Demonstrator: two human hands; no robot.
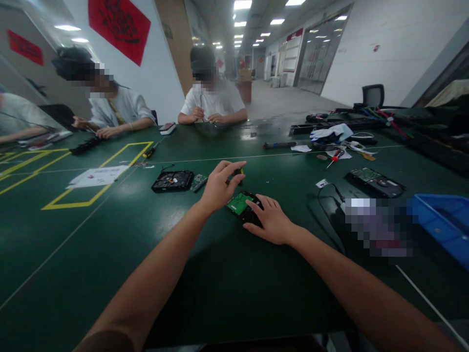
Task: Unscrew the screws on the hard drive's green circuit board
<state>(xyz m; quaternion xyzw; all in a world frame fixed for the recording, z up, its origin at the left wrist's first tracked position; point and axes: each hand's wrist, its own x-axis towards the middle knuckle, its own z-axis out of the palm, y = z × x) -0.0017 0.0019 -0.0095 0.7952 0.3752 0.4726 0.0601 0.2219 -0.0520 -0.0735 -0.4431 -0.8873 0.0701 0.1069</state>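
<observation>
A hard drive with a green circuit board (239, 203) lies on the dark green table (220, 293) in front of me. My right hand (271, 220) rests on the drive's right side, thumb and fingers spread over its black casing. Above the drive's far edge, my left hand (221, 185) grips a small black and yellow tool (239, 172) between thumb and fingers; its lower part points down toward the board. Left of that hand are a loose green circuit board (198, 182) and an open black drive casing (172, 180).
At the right are another hard drive (375, 182), a cable (322, 215), a blue bin (445, 225) and a red screwdriver (335, 157). White papers (98, 176) and a yellow screwdriver (150, 150) lie left. People sit across the table and at the left.
</observation>
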